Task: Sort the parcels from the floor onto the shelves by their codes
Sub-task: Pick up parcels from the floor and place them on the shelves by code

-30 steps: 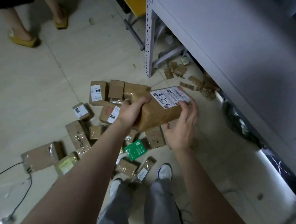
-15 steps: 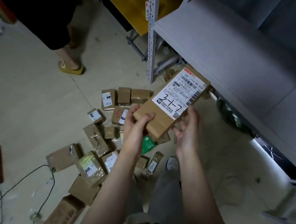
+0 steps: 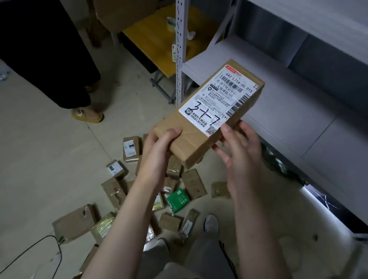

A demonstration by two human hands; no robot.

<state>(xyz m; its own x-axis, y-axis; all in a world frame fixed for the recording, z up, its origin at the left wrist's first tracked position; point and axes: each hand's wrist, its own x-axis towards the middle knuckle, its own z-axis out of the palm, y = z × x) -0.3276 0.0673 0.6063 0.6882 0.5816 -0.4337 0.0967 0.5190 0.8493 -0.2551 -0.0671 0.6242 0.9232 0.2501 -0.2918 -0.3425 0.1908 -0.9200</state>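
Lower shelf (image 3: 299, 112): grey board, open room out to the right.
Shelf above (image 3: 312, 13): caps that gap overhead.
Upright post (image 3: 179, 45): bars the left corner.
Floor parcels (image 3: 193, 184): strewn thick across the middle of the floor (image 3: 24, 153).
Bystander (image 3: 38, 50): stands upper left, blocking that side.

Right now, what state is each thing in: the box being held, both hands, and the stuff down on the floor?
held parcel, up above the floor, tilted, label side up.
label, readable, handwritten 3-1-7.
left hand, grips the parcel's near corner, thumb on top.
right hand, holds the parcel's right edge between thumb and fingers.
floor parcels, lying scattered, not yet shelved.
green packet, lying flat among them.
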